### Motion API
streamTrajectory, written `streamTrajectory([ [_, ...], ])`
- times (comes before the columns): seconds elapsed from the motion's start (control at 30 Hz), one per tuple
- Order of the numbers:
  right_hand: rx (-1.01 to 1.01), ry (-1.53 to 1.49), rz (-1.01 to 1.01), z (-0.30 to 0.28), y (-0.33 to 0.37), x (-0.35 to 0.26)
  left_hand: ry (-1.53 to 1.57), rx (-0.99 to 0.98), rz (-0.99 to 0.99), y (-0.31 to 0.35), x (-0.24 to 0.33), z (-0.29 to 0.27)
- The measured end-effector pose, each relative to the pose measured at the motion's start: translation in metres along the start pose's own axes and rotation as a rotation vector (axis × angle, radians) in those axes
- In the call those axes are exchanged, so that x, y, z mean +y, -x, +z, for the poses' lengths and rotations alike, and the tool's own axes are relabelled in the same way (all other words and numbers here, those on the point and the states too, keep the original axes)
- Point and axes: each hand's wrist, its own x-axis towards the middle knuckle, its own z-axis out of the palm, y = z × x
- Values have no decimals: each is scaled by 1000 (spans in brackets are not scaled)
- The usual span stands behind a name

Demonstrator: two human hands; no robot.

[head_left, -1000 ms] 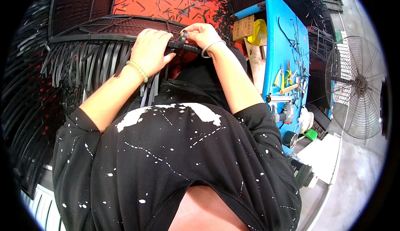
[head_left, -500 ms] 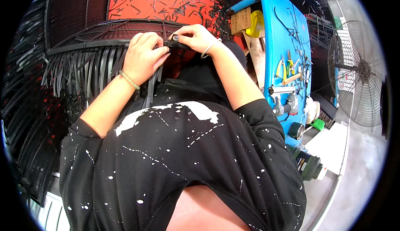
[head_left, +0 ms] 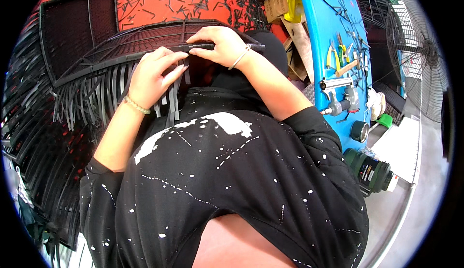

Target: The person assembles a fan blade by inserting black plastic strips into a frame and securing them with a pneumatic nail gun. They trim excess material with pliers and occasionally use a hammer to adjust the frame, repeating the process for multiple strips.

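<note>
A black woven frame lies across my lap, its thin rail edged by a fringe of loose black strips. My left hand, with a beaded bracelet, is closed at the rail, its fingertips at a black strip that hangs there. From the right, my right hand, wearing a pale bangle, pinches the rail between thumb and bent fingers. The two hands' fingertips nearly meet. What lies under the left fingers is partly hidden.
On the right stands a blue table with pliers, a hammer, a grey power tool and a roll of tape. A large fan is beyond. Strip scraps litter the red floor covering. A dark bottle stands near.
Both hands have moved slightly left in the view and their fingertips have shifted along the rail. The small dark piece seen at the right fingertips earlier no longer stands out. The whole view has turned a little.
</note>
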Motion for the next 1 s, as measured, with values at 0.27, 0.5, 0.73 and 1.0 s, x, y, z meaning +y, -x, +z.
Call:
streamTrajectory([
  [0.27, 56, 142, -26, 7, 6, -6, -222, 52, 148, -8, 6, 8],
  [0.5, 50, 297, -70, 11, 6, -11, 217, 76, -166, -11, -3, 15],
  [0.73, 57, 383, -48, 10, 7, -10, 202, 70, -69, -11, 9, 15],
  [1.0, 44, 353, 12, 9, 7, -16, 97, -32, 32, -18, 16, 6],
])
